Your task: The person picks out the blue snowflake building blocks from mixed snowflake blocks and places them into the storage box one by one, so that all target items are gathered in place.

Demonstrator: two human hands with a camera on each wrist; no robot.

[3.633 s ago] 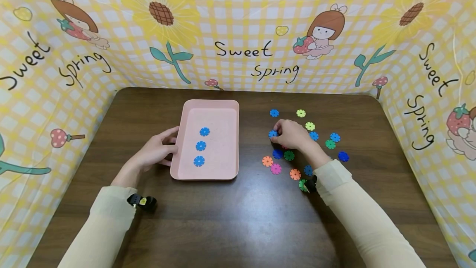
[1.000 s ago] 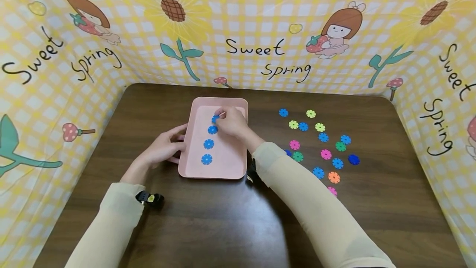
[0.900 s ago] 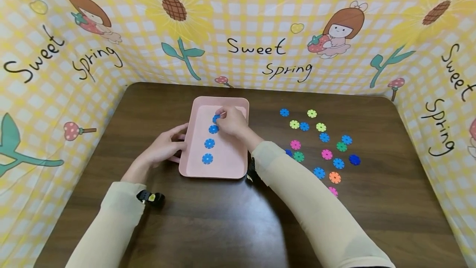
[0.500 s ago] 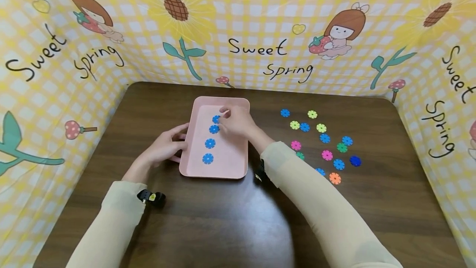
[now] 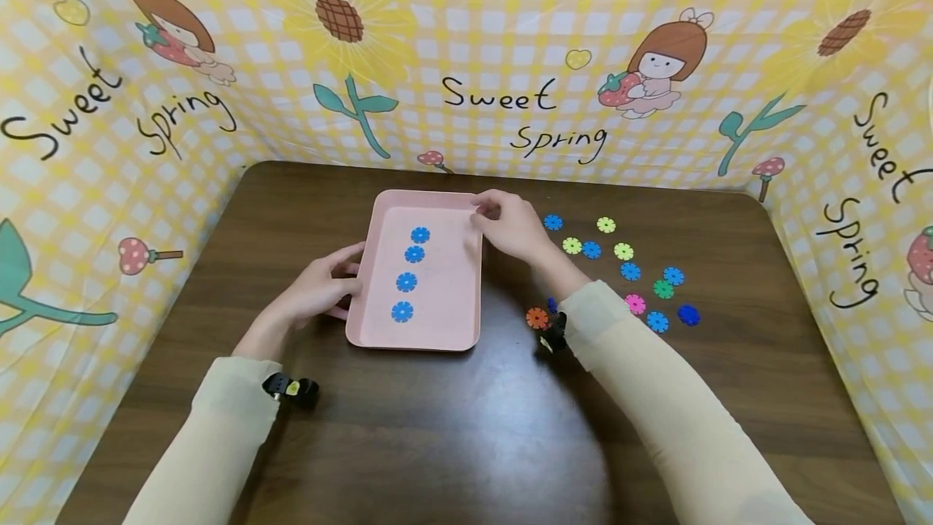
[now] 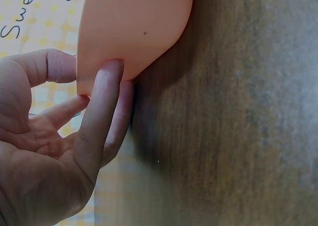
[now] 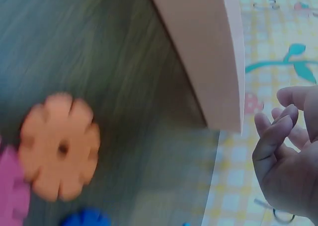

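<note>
My left hand (image 5: 317, 290) rests at the left side of a pink tray (image 5: 446, 298). In the left wrist view, the fingertips of that hand (image 6: 47, 151) touch the tray's outer wall and rim. Several blue notched snowflake discs lie in a column inside the tray, the topmost blue disc (image 5: 420, 235) nearest the far side. Over the tray's far right rim hovers my right hand (image 5: 516, 227), fingers loosely bent and holding nothing. The right wrist view has this hand (image 7: 290, 161) apart from the tray wall.
Right of the tray, loose snowflake discs lie scattered: a yellow disc (image 5: 606, 225), a green disc (image 5: 663, 289), a pink disc (image 5: 635, 304), an orange disc (image 5: 537, 317) and several blue ones. My right forearm covers part of them. Patterned cloth (image 5: 496, 47) surrounds the wooden table (image 5: 408, 436).
From the loose discs, my right hand brought a blue disc to the column's far end, let it go, then moved right to the tray's rim. My left hand stayed at the tray.
</note>
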